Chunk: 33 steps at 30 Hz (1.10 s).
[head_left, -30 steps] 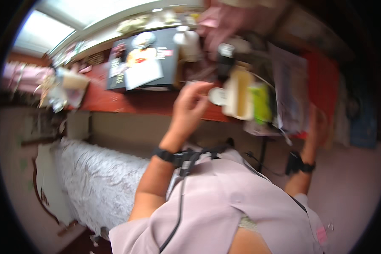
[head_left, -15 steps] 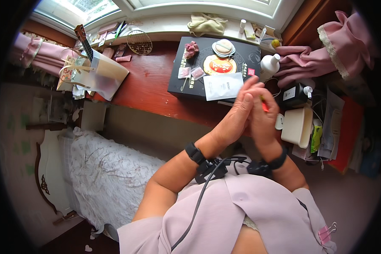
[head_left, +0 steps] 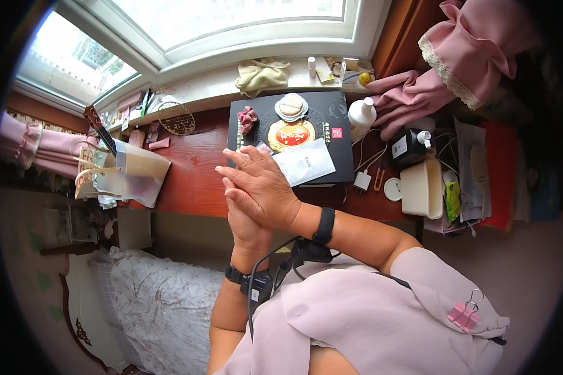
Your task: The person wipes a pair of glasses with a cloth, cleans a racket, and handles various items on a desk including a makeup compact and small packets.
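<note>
My right hand [head_left: 266,187] lies over my left hand [head_left: 247,222], palm to palm, its fingers stretched out toward the upper left. The left fingers are partly hidden underneath; the parts that show look straight. I see nothing held in either hand. Just beyond them is a black box [head_left: 334,107] with a gold and red emblem. On it rest a white sachet [head_left: 306,164] beside the right hand, a pink scrunchie [head_left: 247,119] and a round powder puff [head_left: 292,106]. Both wrists wear black straps with small devices and a cable.
Right of the box stand a white bottle [head_left: 361,119], a black pump bottle [head_left: 410,147] and a cream bin [head_left: 422,189]. A white charger [head_left: 363,180] lies on the red desk [head_left: 194,169]. A translucent basket [head_left: 137,172] is at left, a bed [head_left: 162,300] below.
Both hands have moved left, from the box's right front corner to its left front edge. The right hand now covers the left. The view has shifted, with more window showing.
</note>
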Each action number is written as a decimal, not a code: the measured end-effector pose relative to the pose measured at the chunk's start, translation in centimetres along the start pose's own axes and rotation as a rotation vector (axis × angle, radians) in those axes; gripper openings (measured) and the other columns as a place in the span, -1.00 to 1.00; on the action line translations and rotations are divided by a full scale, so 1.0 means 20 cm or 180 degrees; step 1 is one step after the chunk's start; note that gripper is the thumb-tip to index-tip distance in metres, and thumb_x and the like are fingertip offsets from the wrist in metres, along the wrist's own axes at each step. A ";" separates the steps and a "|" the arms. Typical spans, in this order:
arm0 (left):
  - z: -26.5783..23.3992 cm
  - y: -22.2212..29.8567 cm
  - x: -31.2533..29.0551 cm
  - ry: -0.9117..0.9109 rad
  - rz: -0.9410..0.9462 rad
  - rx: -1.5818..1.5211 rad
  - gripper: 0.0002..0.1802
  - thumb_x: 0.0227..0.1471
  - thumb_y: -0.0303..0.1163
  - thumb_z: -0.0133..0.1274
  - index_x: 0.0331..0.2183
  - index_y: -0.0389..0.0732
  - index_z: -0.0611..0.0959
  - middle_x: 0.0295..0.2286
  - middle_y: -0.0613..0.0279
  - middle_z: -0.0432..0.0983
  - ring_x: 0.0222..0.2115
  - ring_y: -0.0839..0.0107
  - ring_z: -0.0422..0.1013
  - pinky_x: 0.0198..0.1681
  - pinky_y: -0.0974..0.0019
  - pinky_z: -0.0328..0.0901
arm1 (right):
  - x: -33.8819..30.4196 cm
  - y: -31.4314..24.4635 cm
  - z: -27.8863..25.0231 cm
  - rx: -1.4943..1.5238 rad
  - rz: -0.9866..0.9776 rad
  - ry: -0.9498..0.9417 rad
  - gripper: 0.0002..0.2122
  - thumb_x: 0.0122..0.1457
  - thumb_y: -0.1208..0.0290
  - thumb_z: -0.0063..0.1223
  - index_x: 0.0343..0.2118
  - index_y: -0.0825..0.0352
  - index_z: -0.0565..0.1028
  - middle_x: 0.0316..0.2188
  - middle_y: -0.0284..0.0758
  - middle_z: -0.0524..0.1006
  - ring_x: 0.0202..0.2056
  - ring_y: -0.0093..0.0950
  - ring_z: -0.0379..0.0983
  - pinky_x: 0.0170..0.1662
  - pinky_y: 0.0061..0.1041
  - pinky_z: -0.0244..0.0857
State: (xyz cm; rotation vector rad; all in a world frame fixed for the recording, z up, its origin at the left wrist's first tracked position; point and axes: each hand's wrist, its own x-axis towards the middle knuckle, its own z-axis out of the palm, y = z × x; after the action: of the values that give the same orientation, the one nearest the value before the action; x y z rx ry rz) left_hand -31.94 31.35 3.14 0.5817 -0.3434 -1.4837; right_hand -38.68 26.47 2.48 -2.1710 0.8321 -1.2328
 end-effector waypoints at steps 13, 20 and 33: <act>-0.01 -0.15 0.13 0.0621 -0.0186 0.0429 -0.46 0.19 0.02 -0.37 -0.01 -0.18 0.34 -0.08 0.23 0.32 -0.05 0.38 0.26 0.04 0.28 0.18 | -0.02 0.16 -0.04 0.1085 0.0797 0.0483 -0.81 0.14 0.41 -0.13 -0.24 0.32 0.48 -0.40 -0.19 0.51 -0.36 -0.26 0.45 -0.25 -0.46 0.34; -0.21 -0.04 0.11 0.0650 0.0100 0.0550 -0.55 0.19 -0.02 -0.30 -0.13 -0.17 0.42 -0.19 0.26 0.38 -0.14 0.42 0.32 -0.04 0.34 0.24 | -0.01 0.08 0.09 0.1833 0.1276 0.0299 -0.76 0.19 0.35 -0.15 -0.22 0.38 0.47 -0.39 -0.21 0.50 -0.37 -0.47 0.45 -0.27 -0.59 0.31; -0.97 0.84 -0.17 0.1525 0.1234 0.0112 -0.65 0.19 -0.11 -0.23 -0.31 -0.17 0.51 -0.39 0.32 0.43 -0.35 0.50 0.36 -0.25 0.42 0.30 | 0.16 -0.50 1.24 0.3631 0.2174 -0.0537 -0.70 0.17 0.38 -0.04 -0.05 0.34 0.36 -0.26 -0.35 0.44 -0.24 -0.59 0.35 -0.14 -0.62 0.26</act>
State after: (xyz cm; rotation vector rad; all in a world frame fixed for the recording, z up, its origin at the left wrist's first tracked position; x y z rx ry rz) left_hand -7.48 37.53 -2.78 0.8250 -0.0969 -0.9321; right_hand -13.08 34.00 -0.33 -0.9288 0.5025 -0.8077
